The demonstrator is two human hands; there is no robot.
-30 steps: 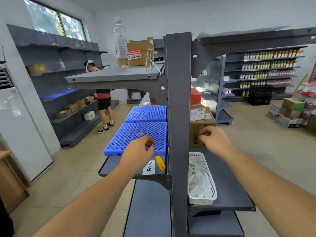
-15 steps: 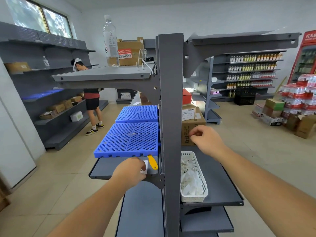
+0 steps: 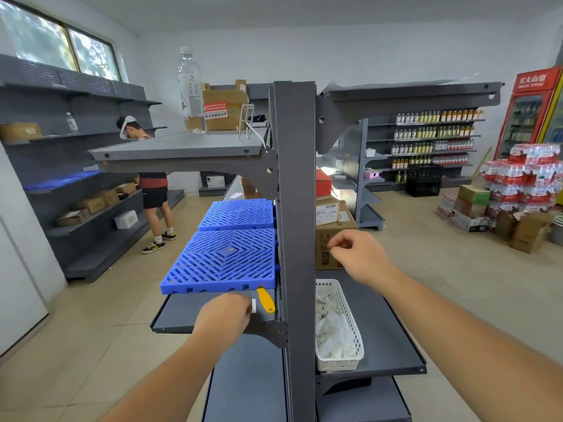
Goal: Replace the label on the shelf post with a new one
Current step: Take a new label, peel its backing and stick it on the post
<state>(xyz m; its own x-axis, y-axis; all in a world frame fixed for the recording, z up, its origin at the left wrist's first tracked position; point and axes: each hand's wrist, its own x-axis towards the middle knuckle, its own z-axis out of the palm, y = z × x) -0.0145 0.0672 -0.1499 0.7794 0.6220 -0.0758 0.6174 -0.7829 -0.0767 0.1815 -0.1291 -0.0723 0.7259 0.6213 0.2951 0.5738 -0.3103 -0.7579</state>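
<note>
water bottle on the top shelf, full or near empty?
Near empty: the upright water bottle holds liquid only near its base, clear above.

Bright, even daylight from the window (image 3: 61, 47); wide-angle bending at edges, slight softness, faint shadows

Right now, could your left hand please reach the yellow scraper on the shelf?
Probably yes. The left hand rests on the shelf beside the yellow scraper, with only a small white label between them and nothing blocking.
</note>
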